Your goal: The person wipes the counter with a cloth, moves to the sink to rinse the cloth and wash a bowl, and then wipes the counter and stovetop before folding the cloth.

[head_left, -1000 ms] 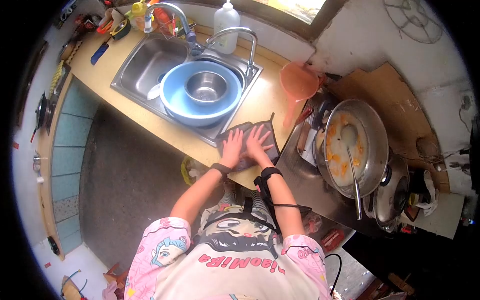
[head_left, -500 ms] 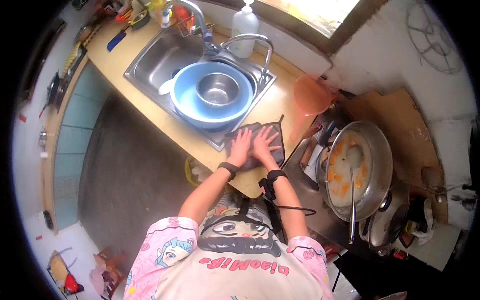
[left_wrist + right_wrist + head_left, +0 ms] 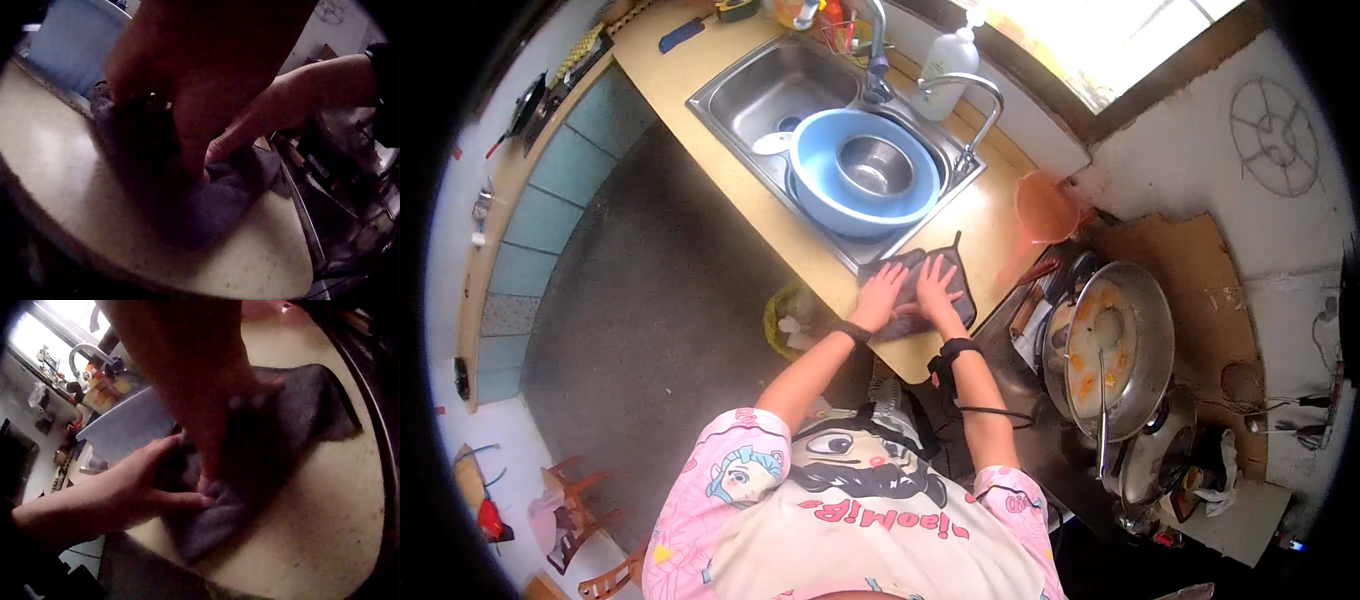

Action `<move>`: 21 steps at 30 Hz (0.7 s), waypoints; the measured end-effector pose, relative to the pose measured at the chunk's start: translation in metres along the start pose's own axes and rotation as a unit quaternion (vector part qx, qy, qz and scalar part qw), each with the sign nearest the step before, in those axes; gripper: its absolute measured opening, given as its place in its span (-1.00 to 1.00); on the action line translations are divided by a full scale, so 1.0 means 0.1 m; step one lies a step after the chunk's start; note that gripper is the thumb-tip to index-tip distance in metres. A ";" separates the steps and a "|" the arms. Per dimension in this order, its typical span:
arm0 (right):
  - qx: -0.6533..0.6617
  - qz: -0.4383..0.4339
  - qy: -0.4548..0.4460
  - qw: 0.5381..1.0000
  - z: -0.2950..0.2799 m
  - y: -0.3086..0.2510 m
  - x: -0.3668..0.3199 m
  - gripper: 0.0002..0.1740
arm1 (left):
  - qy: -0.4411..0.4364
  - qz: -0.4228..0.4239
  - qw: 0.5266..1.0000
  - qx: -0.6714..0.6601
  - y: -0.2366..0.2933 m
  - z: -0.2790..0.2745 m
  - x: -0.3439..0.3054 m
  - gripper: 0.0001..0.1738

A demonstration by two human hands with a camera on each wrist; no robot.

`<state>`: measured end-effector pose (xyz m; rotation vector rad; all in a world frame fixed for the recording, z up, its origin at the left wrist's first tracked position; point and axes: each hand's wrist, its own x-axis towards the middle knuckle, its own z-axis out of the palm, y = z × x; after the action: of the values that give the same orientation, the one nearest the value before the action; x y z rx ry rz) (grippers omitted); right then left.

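Note:
A dark grey cloth (image 3: 962,292) lies on the pale yellow counter near its front corner, and both hands rest on it side by side. My left hand (image 3: 881,294) presses down with fingers spread over the cloth's left part. To its right, my right hand (image 3: 938,292) lies with fingers fanned out. In the right wrist view, the left thumb (image 3: 187,500) reaches toward the right hand, and the cloth (image 3: 306,403) bunches up near it. The left wrist view is dark; a fold of cloth (image 3: 219,200) shows below the hands.
Beyond the cloth, a blue basin (image 3: 815,165) holding a steel bowl (image 3: 875,165) sits in the sink (image 3: 750,90). A pink dipper (image 3: 1045,207) lies at the right. On the stove side stands a wide pan (image 3: 1155,340) of pale liquid with a ladle (image 3: 1102,420) in it.
The head view has turned, so the sink and basin appear farther right. Both hands stay spread on the cloth near the counter corner.

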<state>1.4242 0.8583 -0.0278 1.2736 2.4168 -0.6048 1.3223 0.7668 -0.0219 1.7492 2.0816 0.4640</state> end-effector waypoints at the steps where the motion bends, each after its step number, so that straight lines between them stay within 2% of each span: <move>1: 0.002 -0.005 -0.002 1.000 0.01 -0.09 -0.03 0.39 | -0.002 0.002 1.000 0.019 -0.07 -0.04 -0.09 0.09; 4: 0.004 -0.013 0.001 1.000 0.14 -0.45 -0.05 0.40 | -0.006 0.003 0.999 0.045 -0.40 -0.16 -0.34 0.10; 10: 0.060 0.026 0.062 0.996 0.36 -1.13 -0.08 0.40 | -0.008 0.077 0.994 0.083 -1.11 -0.44 -0.46 0.22; 11: 0.073 0.070 0.065 0.993 0.35 -1.30 -0.06 0.41 | -0.023 0.078 0.992 0.092 -1.21 -0.58 -0.48 0.01; 12: 0.082 0.111 0.063 0.988 0.35 -1.45 -0.05 0.42 | -0.022 0.081 0.992 0.089 -1.40 -0.54 -0.46 0.01; 13: 0.060 0.096 0.037 0.993 0.30 -1.61 -0.01 0.43 | 0.032 0.088 0.990 0.104 -1.63 -0.39 -0.41 -0.01; 14: 0.053 0.093 0.033 0.994 0.40 -1.73 0.11 0.43 | 0.085 0.091 0.985 0.118 -1.74 -0.49 -0.43 -0.02; 15: 0.038 0.044 0.075 0.995 0.54 -1.87 0.25 0.42 | 0.057 0.077 0.989 0.109 -1.85 -0.61 -0.46 -0.15; 16: 0.025 -0.005 0.123 0.992 0.62 -2.03 0.40 0.42 | 0.060 0.075 0.989 0.110 -2.00 -0.69 -0.47 -0.15; 18: 0.047 -0.020 0.114 0.992 0.53 -2.44 0.52 0.32 | 0.052 0.030 0.988 0.139 -2.31 -0.84 -0.48 -0.20; 20: 0.016 -0.045 0.104 0.993 0.48 -2.74 0.68 0.26 | 0.075 0.032 0.980 0.181 -2.60 -1.03 -0.48 -0.24; 21: 0.003 -0.049 0.119 0.992 0.49 -2.85 0.77 0.24 | 0.089 0.027 0.980 0.175 -2.68 -1.10 -0.43 -0.40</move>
<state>1.1488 0.7418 -0.0472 1.3018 2.6859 -0.5115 1.0445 0.6775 -0.0520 2.0299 2.3621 0.2905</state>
